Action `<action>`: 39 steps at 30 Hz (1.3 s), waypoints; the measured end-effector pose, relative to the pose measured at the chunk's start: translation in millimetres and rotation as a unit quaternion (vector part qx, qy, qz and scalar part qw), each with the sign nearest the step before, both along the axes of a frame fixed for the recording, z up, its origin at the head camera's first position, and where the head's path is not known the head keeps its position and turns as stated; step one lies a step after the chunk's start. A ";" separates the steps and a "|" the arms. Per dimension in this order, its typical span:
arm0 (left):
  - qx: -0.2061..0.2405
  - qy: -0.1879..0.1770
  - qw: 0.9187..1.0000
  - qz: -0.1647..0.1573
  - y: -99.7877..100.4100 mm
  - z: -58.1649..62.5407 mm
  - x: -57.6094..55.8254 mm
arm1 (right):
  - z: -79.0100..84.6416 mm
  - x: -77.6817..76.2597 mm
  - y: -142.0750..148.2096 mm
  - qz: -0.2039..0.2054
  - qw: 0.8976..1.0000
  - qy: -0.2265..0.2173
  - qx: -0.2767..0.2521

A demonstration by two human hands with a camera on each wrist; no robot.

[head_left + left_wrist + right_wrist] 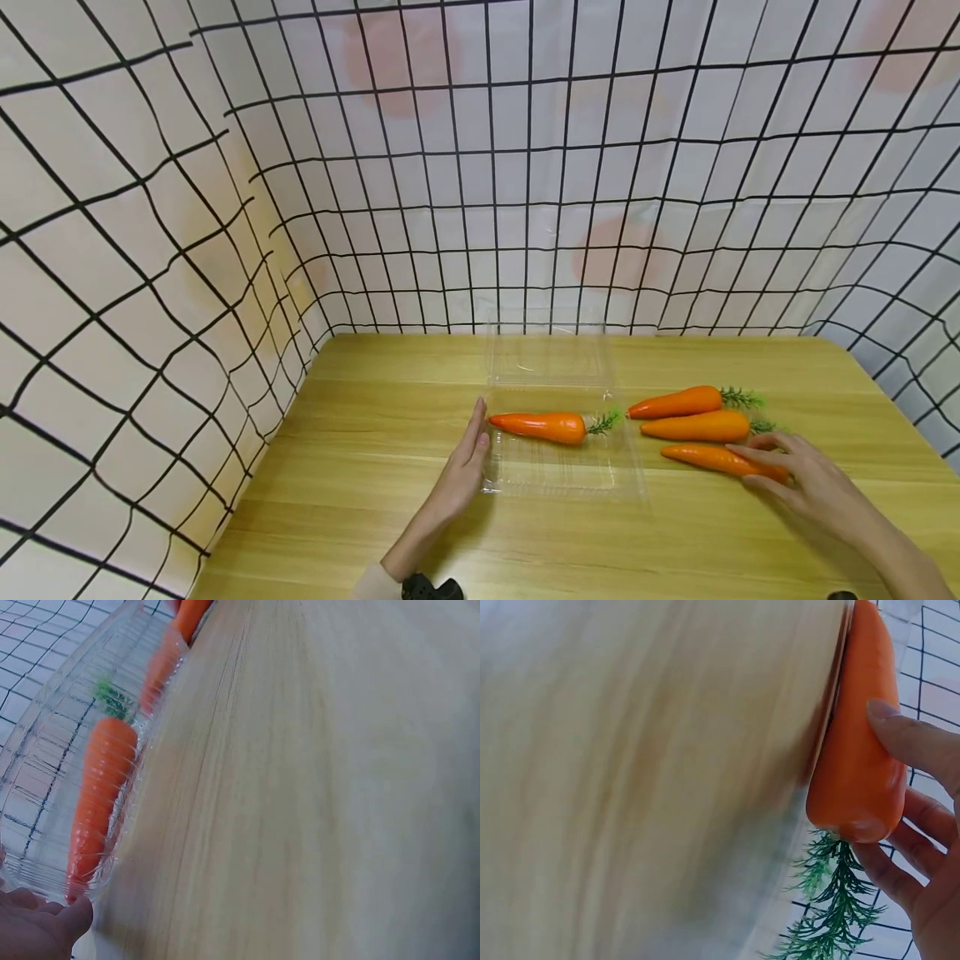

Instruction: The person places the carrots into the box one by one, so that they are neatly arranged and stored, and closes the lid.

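Observation:
A clear plastic clamshell box (555, 475) lies open on the table, its lid (547, 354) folded back toward the wall. One orange carrot (543, 427) with a green leafy top lies inside, its tip pointing left. My left hand (461, 467) rests against the box's left side with fingers straight; in the left wrist view its fingertips (75, 919) touch the box end near the carrot tip. On the right, my right hand (813, 483) holds another carrot (862, 742) by its thick end, thumb on one side and fingers on the other. Its green top hangs below the hand in the right wrist view.
Two more carrots, an upper one (678, 403) and a lower one (697, 426), lie side by side just beyond the held one, right of the box. The wooden table (360, 450) ends at a white, black-gridded cloth wall (517, 183) behind and at both sides.

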State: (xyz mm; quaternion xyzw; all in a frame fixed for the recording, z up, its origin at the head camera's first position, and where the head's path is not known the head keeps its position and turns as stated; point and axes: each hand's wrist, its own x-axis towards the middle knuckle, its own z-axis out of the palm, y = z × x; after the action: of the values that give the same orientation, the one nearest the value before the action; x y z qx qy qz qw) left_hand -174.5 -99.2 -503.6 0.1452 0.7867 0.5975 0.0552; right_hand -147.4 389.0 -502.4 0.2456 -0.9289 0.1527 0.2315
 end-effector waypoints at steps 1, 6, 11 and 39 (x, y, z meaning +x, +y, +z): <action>0.000 0.000 1.000 -0.001 0.0 -0.1 0.0 | 0.7 0.1 -0.8 0.001 1.000 -0.001 -0.004; 0.000 0.002 1.000 -0.001 0.0 -0.2 -0.3 | 9.4 0.4 -7.0 0.009 1.000 -0.001 -0.023; -0.001 0.000 1.000 0.000 -0.4 0.0 0.1 | 19.5 -3.8 -16.5 0.036 0.998 0.015 -0.039; 0.001 0.001 1.000 -0.002 0.2 -1.6 -1.3 | 58.8 -37.9 -113.5 0.163 0.985 -0.004 -0.054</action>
State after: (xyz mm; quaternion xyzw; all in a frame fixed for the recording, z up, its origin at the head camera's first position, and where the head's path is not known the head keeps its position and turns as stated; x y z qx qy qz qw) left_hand -175.8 -99.0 -505.2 0.1478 0.7860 0.5977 0.0554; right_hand -185.3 275.5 -443.6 0.3806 -0.8675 0.2394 0.2128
